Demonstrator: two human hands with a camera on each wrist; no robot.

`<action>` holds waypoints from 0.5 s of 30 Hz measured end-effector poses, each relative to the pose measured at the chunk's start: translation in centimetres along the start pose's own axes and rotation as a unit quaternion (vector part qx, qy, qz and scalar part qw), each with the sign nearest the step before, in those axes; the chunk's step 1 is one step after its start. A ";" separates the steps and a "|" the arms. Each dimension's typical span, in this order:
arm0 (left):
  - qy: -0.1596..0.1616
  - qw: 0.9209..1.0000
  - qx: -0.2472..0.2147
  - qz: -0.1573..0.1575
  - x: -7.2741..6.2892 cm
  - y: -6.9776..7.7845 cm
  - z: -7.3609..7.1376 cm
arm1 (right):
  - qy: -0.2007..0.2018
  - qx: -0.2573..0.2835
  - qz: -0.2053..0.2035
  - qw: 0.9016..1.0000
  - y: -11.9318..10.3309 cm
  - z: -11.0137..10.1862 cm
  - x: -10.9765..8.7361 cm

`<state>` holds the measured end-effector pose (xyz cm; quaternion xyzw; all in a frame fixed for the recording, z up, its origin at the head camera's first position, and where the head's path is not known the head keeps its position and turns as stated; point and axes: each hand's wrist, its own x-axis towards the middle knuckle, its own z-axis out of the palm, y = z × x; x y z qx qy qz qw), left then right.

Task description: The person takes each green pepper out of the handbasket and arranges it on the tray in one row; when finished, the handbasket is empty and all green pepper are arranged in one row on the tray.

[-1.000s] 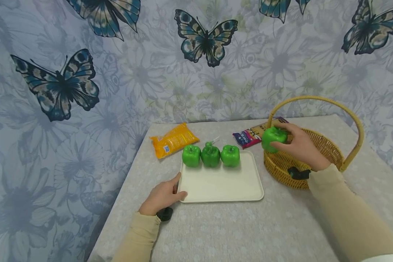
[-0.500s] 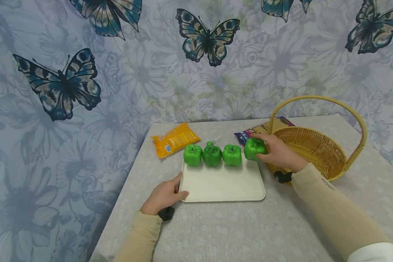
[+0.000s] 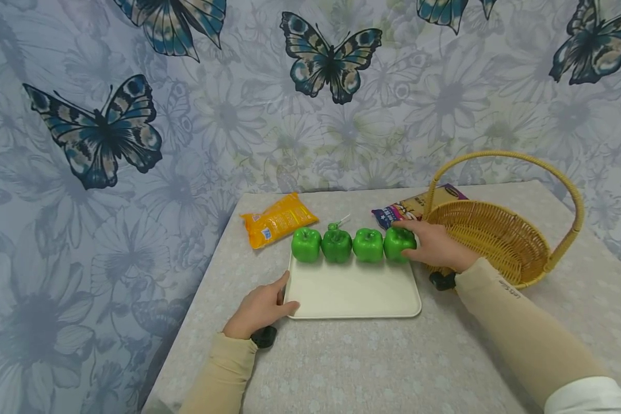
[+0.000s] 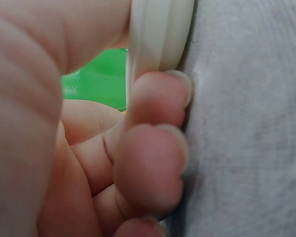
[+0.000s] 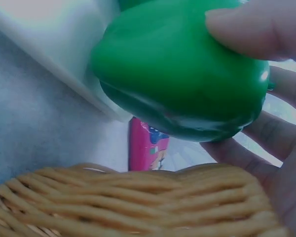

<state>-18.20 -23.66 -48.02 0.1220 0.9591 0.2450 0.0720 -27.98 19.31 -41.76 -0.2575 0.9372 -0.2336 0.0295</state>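
Observation:
A cream tray (image 3: pixel 354 293) lies on the table with a row of green bell peppers along its far side. My left hand (image 3: pixel 259 310) grips the tray's left edge, and the left wrist view shows fingertips (image 4: pixel 150 168) curled against the rim. At the right end of the row, my right hand (image 3: pixel 437 244) holds a glossy bell pepper (image 3: pixel 397 244) between thumb and fingers at the tray's far right corner. The other peppers stand to its left: one beside it (image 3: pixel 368 245), a darker one (image 3: pixel 337 246) with a stem, and the leftmost (image 3: pixel 306 245).
A wicker basket (image 3: pixel 517 241) with a tall handle stands right of the tray, under my right wrist. Behind the tray lie an orange packet (image 3: pixel 279 220) at left and a purple-and-gold packet (image 3: pixel 411 208) at right. A butterfly-patterned wall (image 3: pixel 227 126) backs the table.
My right hand has carried the bell pepper left from above the basket and down to the end of the row on the tray. The left hand has stayed on the tray's edge.

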 end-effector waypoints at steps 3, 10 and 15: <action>0.000 1.000 0.002 -0.001 0.1 0.1 0.0 | -0.003 -0.004 -0.001 1.000 0.2 0.3 0.0; 0.001 1.000 -0.004 -0.005 0.0 0.0 0.1 | 0.000 0.007 -0.010 1.000 0.3 0.6 0.1; -0.001 1.000 -0.017 -0.009 -0.1 0.0 0.1 | -0.004 0.023 -0.007 1.000 0.2 0.6 -0.2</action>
